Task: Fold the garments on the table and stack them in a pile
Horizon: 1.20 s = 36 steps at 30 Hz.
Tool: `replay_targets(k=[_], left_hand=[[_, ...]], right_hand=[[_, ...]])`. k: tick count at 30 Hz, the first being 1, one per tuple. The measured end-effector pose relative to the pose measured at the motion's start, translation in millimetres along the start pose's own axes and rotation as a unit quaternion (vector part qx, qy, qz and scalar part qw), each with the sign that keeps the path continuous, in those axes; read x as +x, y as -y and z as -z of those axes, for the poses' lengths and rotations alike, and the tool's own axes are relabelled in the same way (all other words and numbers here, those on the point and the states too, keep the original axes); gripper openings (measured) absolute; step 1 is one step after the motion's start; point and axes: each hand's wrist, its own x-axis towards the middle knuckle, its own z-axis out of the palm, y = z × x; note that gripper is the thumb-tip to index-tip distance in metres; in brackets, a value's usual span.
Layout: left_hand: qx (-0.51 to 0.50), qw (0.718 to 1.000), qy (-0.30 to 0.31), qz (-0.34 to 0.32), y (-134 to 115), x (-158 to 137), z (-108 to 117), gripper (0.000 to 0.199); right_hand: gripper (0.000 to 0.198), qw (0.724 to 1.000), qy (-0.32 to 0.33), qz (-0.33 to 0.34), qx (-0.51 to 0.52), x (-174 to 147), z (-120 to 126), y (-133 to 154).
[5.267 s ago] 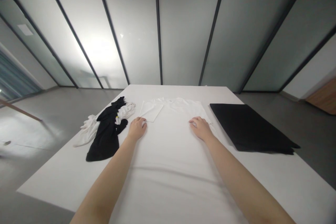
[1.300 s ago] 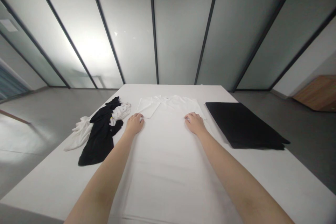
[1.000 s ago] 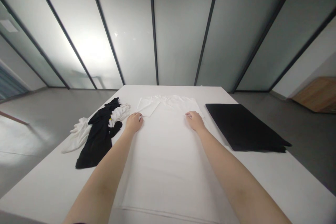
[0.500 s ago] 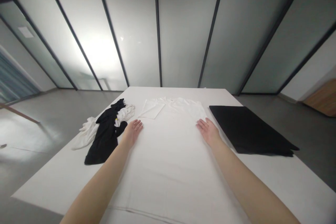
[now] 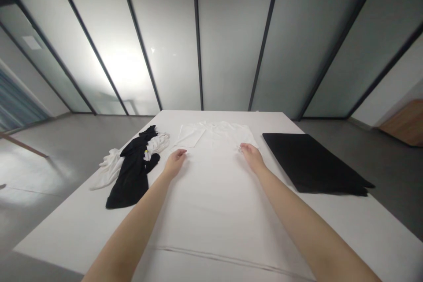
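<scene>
In the head view, clothes lie along the left edge of the surface (image 5: 66,233): a black heap (image 5: 130,180), with one white bunch (image 5: 110,167) on its outer side and another white bunch (image 5: 158,142) on its inner side. Along the right edge lies one black stack (image 5: 313,163), at least two layers showing at its near end. One shirt (image 5: 211,194) lies flat between them, mid-surface; its long axis runs from far edge to near edge, collar toward the far edge, hem toward the near. Both forearms hide parts of its long sides. The left hand (image 5: 176,161) is at its left side and the right hand (image 5: 251,156) at its right, below the sleeves, fingers curled in; whether either grips cloth, I cannot tell
</scene>
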Motion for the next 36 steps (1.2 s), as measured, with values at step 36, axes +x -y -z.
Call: replay_targets(k=[36], left_hand=[[0.384,0.908,0.079,-0.146,-55.0,-60.9,-86.4,0.049]], right_hand=[[0.057,0.843,0.181,0.113,-0.493,-117.0,-52.5,40.5]])
